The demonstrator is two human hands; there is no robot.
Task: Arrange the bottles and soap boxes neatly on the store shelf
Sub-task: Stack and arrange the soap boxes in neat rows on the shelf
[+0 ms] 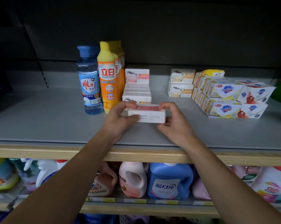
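On the shelf [39, 120], the blue bottle [90, 81] and orange bottle [107, 78] are standing aligned at left. The left hand [120, 115] and right hand [173, 120] are gripping a pink soap box [146, 113] near the pink stack [137, 88]. Right-side boxes [225, 97] are already sitting stacked; placement appears nearly complete.

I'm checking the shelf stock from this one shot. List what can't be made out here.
Head view only:
- Small print on the soap box held by the left hand and right hand: too small and blurred.
- Bottles behind the front orange bottle: it hides them, so no count.
- Price tags on the lower shelf: blurred.
- Lower-shelf items at far left: partly hidden by the left arm.
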